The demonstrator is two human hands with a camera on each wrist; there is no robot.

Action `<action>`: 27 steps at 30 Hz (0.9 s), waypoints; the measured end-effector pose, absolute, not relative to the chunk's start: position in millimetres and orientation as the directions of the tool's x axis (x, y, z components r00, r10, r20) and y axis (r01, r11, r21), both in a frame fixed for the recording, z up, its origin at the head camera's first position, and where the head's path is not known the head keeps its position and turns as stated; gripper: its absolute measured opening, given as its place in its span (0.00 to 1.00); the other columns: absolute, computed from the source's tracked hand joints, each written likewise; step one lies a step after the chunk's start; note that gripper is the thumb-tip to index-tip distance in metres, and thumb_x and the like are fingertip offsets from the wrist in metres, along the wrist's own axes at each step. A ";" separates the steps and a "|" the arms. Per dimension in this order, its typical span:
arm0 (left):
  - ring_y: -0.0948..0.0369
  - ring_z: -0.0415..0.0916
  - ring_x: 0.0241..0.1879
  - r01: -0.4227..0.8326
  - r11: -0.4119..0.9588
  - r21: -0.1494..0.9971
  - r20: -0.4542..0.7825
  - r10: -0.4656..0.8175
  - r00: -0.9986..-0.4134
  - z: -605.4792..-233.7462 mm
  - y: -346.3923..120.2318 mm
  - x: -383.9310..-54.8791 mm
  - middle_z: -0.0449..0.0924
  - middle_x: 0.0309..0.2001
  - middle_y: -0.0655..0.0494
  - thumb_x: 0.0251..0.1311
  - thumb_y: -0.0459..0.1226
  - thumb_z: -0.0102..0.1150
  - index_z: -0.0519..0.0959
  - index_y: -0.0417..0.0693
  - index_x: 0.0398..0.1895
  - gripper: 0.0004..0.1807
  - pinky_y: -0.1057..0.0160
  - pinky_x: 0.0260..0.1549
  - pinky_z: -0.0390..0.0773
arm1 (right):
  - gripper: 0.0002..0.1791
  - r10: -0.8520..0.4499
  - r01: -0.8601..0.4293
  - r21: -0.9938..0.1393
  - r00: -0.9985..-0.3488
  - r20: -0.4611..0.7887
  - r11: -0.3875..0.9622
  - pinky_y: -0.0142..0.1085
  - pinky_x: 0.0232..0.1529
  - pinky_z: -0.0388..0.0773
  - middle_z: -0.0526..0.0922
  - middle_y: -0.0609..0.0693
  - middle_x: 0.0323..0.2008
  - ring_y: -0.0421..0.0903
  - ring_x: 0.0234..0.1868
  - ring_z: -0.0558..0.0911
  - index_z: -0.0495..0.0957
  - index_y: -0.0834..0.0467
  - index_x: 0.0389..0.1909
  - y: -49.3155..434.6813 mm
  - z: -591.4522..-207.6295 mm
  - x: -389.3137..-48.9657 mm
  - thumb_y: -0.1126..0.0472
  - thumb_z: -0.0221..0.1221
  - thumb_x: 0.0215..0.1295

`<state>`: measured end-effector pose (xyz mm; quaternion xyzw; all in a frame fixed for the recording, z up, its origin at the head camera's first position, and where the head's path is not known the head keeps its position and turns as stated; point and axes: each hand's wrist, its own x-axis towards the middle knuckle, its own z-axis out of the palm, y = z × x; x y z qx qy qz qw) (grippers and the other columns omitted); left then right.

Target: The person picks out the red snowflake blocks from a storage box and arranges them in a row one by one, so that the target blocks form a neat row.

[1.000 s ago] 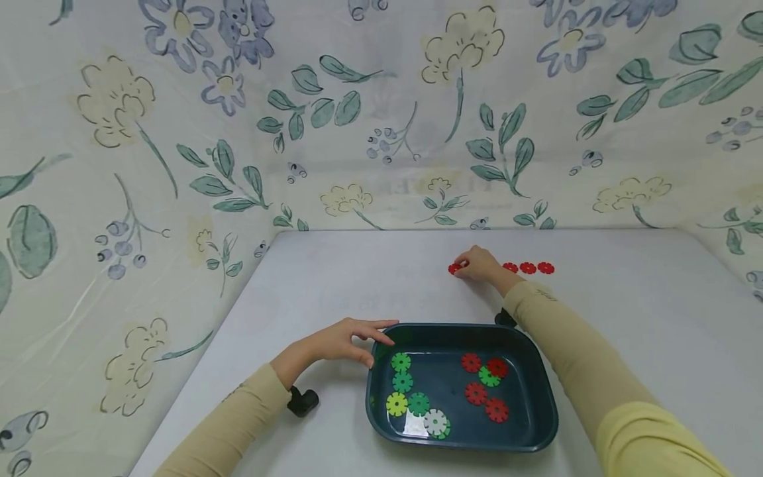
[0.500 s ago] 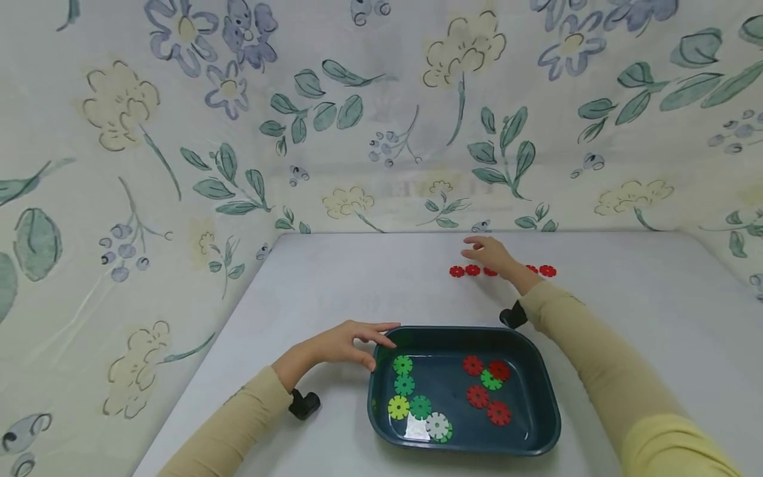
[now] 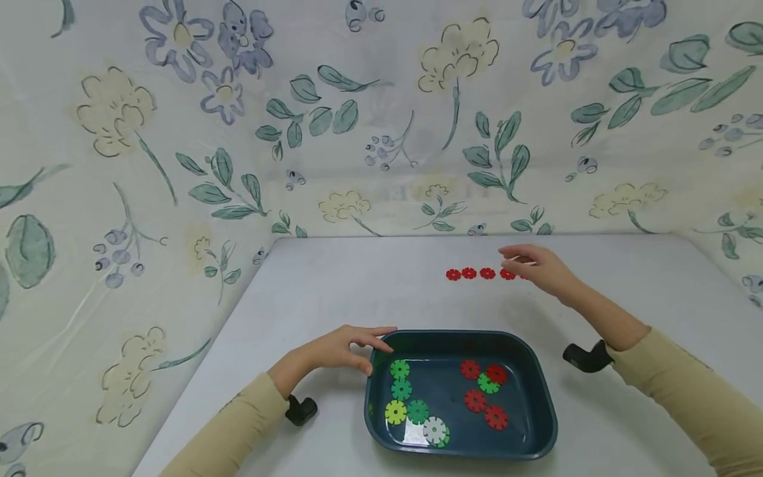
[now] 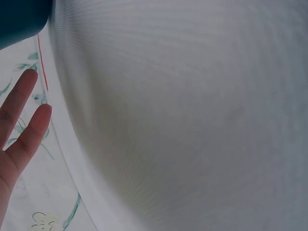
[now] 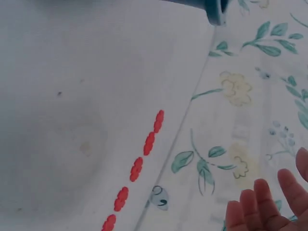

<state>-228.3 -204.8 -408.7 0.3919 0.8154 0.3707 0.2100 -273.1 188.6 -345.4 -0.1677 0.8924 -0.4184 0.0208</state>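
Several red flower-shaped plastic discs (image 3: pixel 469 273) lie in a row near the back of the table. My right hand (image 3: pixel 544 271) hovers at the right end of that row, fingers extended and holding nothing, and it hides part of the row. The right wrist view shows the same red discs (image 5: pixel 149 143) in a line, with the fingers off to the side. My left hand (image 3: pixel 334 348) rests with loosely straight fingers at the back left corner of a dark blue tray (image 3: pixel 456 334). Inside the tray lie green discs (image 3: pixel 401 389), a yellow disc (image 3: pixel 395 412), a white disc (image 3: pixel 434 429) and red discs (image 3: pixel 475 400).
A white table (image 3: pixel 334 278) carries the tray and the row. Its far edge meets a cloth backdrop (image 3: pixel 381 132) printed with flowers, which also runs along the left side. Each wrist wears a black camera, such as the one at the right wrist (image 3: pixel 588 358).
My right hand has let go of the leftmost red disc in the row and moved right along it, uncovering the left part. The left hand stays at the tray.
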 end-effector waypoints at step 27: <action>0.53 0.52 0.68 0.513 0.469 0.719 -0.074 0.786 -0.614 -402.4 -203.4 -225.6 0.59 0.68 0.54 0.51 0.40 0.65 0.75 0.50 0.56 0.26 0.43 0.60 0.59 | 0.38 -0.709 -0.679 -0.440 -0.694 0.125 0.587 0.39 0.41 0.78 0.62 0.56 0.61 0.32 0.58 0.53 0.66 0.54 0.61 225.2 -386.5 -152.2 0.42 0.61 0.50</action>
